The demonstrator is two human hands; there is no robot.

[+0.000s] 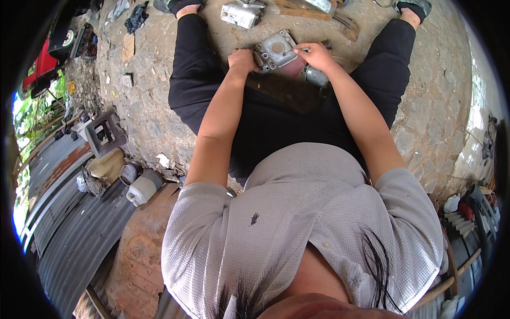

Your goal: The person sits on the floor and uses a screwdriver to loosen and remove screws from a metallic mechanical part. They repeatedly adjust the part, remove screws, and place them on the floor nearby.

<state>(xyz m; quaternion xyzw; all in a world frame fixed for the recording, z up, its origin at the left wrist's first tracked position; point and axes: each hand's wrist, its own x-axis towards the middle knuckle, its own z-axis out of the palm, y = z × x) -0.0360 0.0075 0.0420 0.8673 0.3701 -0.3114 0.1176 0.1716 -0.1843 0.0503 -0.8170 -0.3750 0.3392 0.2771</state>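
Note:
A grey cast-metal housing (277,49) with a round face and bolt holes lies on the ground between my legs. My left hand (244,60) is closed around its left edge. At its right side, my right hand (316,56) has thumb and fingers pinched together on a small greyish piece, too small to name. A dull red flat patch (292,67) shows just below the housing, between the hands. Beneath my right wrist is a grey metal cylinder (315,76). A dark brown flat surface (287,91) lies nearest me, in shadow.
Another metal casting (243,14) lies ahead on the stone floor, with a wooden piece (305,9) to its right. At my left are a hollow concrete block (106,132), a white plastic jug (144,187) and corrugated metal sheets (79,234). A red vehicle (40,69) stands far left.

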